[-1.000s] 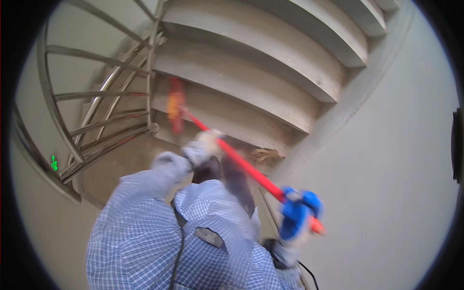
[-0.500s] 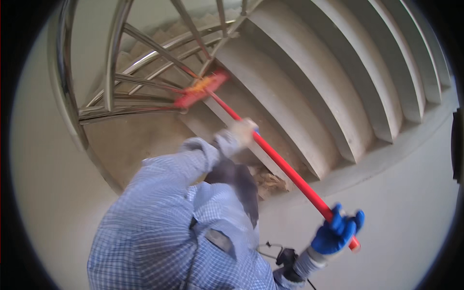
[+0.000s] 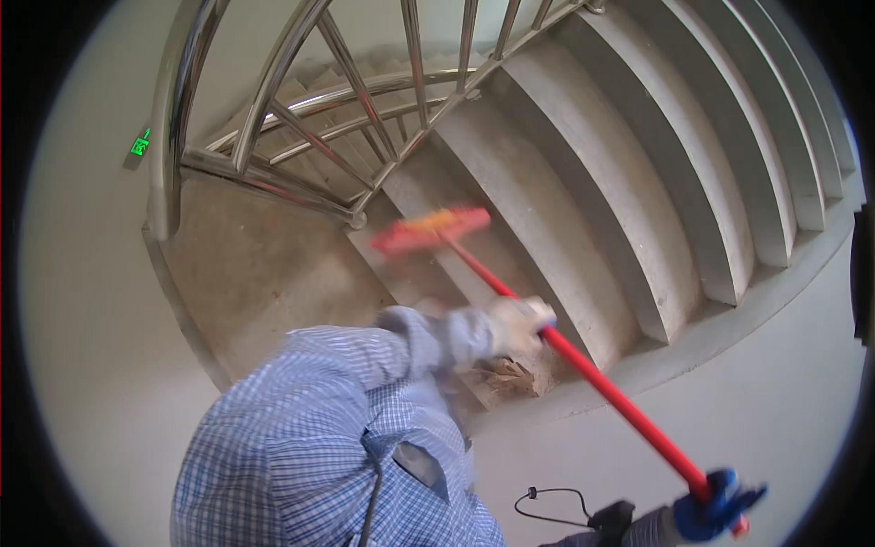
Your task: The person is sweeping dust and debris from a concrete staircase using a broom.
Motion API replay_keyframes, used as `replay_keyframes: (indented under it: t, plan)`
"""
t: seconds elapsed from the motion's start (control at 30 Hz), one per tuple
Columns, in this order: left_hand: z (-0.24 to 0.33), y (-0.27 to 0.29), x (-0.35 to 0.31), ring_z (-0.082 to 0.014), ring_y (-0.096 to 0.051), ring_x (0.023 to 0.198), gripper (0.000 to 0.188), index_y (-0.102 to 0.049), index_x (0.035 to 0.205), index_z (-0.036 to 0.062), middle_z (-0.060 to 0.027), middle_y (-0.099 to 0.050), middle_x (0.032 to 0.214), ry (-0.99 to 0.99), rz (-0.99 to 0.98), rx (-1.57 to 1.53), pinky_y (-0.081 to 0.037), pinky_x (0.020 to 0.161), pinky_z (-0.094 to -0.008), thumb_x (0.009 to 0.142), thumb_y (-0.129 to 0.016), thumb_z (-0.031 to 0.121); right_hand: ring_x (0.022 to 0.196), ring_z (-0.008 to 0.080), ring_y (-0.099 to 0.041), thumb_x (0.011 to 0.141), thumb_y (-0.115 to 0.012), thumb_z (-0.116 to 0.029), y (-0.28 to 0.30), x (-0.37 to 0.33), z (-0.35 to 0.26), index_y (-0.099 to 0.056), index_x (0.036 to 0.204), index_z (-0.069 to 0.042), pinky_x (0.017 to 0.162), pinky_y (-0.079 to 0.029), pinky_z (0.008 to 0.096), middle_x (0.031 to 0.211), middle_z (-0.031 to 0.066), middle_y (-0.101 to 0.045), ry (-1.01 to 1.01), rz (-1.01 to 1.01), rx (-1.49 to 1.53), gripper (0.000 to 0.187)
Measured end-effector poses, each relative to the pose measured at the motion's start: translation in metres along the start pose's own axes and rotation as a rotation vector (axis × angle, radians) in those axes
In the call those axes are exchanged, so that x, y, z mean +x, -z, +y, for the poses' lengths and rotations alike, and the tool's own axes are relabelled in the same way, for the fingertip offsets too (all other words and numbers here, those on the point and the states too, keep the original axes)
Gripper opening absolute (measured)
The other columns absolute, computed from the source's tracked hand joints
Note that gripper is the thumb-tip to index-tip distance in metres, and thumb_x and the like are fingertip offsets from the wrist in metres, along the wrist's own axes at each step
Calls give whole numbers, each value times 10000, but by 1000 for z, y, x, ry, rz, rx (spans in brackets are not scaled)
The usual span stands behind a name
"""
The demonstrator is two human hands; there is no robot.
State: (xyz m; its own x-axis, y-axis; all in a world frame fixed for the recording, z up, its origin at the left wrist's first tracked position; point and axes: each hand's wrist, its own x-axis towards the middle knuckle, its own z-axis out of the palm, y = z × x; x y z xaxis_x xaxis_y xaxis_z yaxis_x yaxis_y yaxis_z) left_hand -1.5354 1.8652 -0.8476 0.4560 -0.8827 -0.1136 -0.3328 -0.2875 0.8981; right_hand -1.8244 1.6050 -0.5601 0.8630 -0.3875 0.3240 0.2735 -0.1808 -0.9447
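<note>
A red broom slants across the scene, its blurred red-and-orange head at the far left and its handle running to the near right. The head is over the steps, just to the right of the foot of a shiny metal railing; whether its bristles touch a step, I cannot tell.

The left hand, in a pale glove with some blue on it, is closed around the handle partway along, between the head and the near end. Blur hides how each of its fingers lies. The right hand, in a blue glove, has hold of the handle close to its near end, and the tip pokes out just past the hand. Some of its fingers stick out to the right instead of curling fully round.

A crumpled heap of brown litter lies on the steps just nearer than the left hand, beside the pale wall. To the left is a dusty landing, and beyond it a small green lit sign. The person wears a blue checked shirt; a dark device with a looped cord sits at the right wrist.
</note>
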Motion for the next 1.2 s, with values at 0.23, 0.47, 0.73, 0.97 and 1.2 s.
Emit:
replay_keyframes:
  t: [0.23,0.47,0.73,0.97,1.2]
  plan:
    - [-139,-69,-36,-367,-580,741,182,-547,720,65,-156,-562,803,252,371,211,-475,652,-429,773,-610,227,544,68,-338,894,-481,-55,-179,-98,136,-506,1166,-35,680,-386,281,690,-39,-448,18,454,293,274]
    - [-14,-273,-62,-333,-619,804,121,-615,769,92,-162,-618,795,28,-36,-92,-500,722,-423,718,-600,201,442,101,-331,871,-421,-31,-166,-211,-15,-521,1057,6,555,-428,277,562,0,-374,143,961,-718,214]
    - [40,-272,-2,-345,-621,805,98,-632,760,85,-163,-632,829,-333,-415,242,-511,707,-414,719,-603,169,474,141,-427,822,-485,-100,-195,-238,-40,-495,861,9,502,-439,350,573,59,-423,209,936,-341,116]
    - [53,-328,-104,-321,-609,884,117,-627,778,84,-154,-629,876,-349,-829,266,-500,757,-405,707,-589,168,462,185,-451,810,-508,-62,-206,-299,-98,-419,731,-61,450,-387,337,555,57,-416,-5,1089,-349,119]
    - [78,-307,-71,-318,-607,775,179,-603,791,77,-139,-603,772,-453,-544,65,-500,680,-383,622,-659,90,441,99,-356,817,-557,-103,-211,-362,-99,-538,826,-45,543,-321,249,544,-25,-375,200,1242,-355,62]
